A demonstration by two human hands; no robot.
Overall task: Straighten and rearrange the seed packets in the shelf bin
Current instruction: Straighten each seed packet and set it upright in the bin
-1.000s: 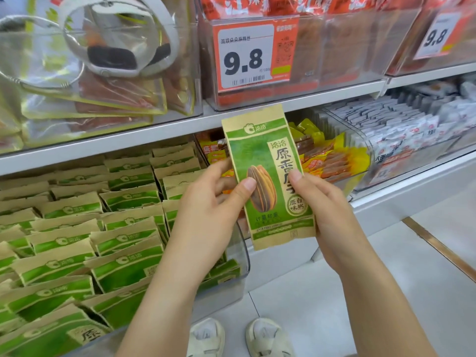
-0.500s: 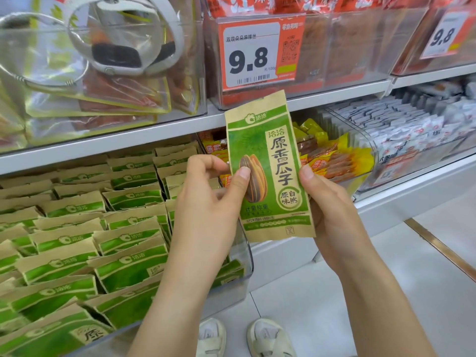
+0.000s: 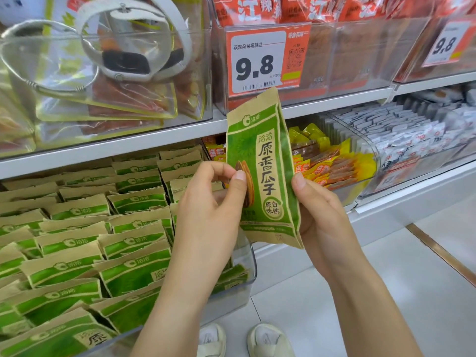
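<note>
**Seed packet held upright between both hands, clear of the bin**

A green-and-kraft seed packet (image 3: 262,176) stands upright in the air in front of the shelf, just right of the clear shelf bin (image 3: 251,264) that holds rows of matching packets (image 3: 134,266). The left hand (image 3: 213,215) pinches its left edge, thumb on the printed face near the seed picture and curled fingers behind. The right hand (image 3: 319,217) grips the right edge, thumb tip on the front and the rest of the fingers wrapped behind the lower half. A second edge shows along the right side and bottom corner, so there may be two packets pressed together; the view does not settle it.

The packet looks light and pliable: a paper-faced pouch with flat crimped ends at top and bottom and loose contents that can shift inside. It should bend at the middle if held by one end only, and the paper face ought to give fair friction rather than slip. The side edges, where both hands are now, seem the best hold for keeping it flat and square. To slot it among the leaning rows, a grip near the top seal would likely leave the bottom free to slide down between neighbours. Squeezing the belly risks creasing the face.
</note>
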